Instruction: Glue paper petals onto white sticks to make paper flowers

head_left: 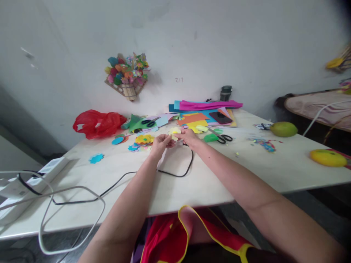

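Observation:
Over the middle of the table, a pale yellow paper flower [174, 131] is held between both hands. My left hand [161, 142] is closed, its fingertips pinching the flower's left edge. From the other side my right hand [188, 137] pinches the flower, thumb and fingers together. Just left of my left hand lies a pile of cut flowers with a yellow flower [144, 139] on top. To the right of my right hand rest black-handled scissors [223, 138] beside a green paper piece [210, 137]. A black cable [178, 176] loops below my hands.
Coloured sheets [192, 118], a phone [220, 117] and second scissors [150, 122] lie at the back. A red plastic bag [100, 124] sits back left, a blue flower [96, 158] nearer. Left is a power strip [52, 166]; right are a green mango [283, 129] and a yellow one [328, 157].

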### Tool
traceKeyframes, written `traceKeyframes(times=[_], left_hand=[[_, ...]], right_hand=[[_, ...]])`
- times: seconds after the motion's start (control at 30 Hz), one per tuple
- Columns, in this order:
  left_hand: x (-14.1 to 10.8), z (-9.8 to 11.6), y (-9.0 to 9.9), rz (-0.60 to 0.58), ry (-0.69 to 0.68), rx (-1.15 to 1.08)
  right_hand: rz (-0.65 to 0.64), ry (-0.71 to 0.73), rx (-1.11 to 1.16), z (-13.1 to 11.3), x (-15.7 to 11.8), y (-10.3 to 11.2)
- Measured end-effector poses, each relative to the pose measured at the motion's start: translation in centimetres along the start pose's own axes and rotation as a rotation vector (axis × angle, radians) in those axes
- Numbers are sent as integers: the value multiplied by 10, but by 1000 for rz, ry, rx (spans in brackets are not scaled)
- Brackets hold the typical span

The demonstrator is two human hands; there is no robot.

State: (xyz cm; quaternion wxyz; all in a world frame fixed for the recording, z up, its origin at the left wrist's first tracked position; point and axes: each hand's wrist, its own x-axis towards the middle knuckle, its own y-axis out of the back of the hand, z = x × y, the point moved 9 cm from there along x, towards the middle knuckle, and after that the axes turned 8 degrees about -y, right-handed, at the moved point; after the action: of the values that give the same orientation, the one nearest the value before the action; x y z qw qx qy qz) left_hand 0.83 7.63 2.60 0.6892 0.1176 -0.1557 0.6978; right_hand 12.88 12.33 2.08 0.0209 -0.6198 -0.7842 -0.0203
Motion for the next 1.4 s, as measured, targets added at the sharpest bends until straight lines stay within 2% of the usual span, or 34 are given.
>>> traceKeyframes(times=[0.33, 0.5, 0.67, 0.83, 0.93, 1.23, 1.4], left_hand=[[1, 0, 0, -8, 2, 9], [1, -1, -3, -32, 6, 12], [1, -1, -1, -22, 11, 13], [0, 0, 0, -18, 17, 3], [0, 1, 0, -5, 14, -20], [9, 1, 23, 120, -27, 1], [12, 10, 48, 207, -69, 16]], right_hand=[[-50, -10, -9, -2, -3, -4], [10, 2, -18, -4, -5, 0], [-59, 17, 17, -7, -6, -5], [3, 23, 3, -4, -2, 2], [-17, 16, 14, -5, -3, 0], [-97, 0, 55, -10, -10, -5], [-35, 9, 39, -14, -13, 0]])
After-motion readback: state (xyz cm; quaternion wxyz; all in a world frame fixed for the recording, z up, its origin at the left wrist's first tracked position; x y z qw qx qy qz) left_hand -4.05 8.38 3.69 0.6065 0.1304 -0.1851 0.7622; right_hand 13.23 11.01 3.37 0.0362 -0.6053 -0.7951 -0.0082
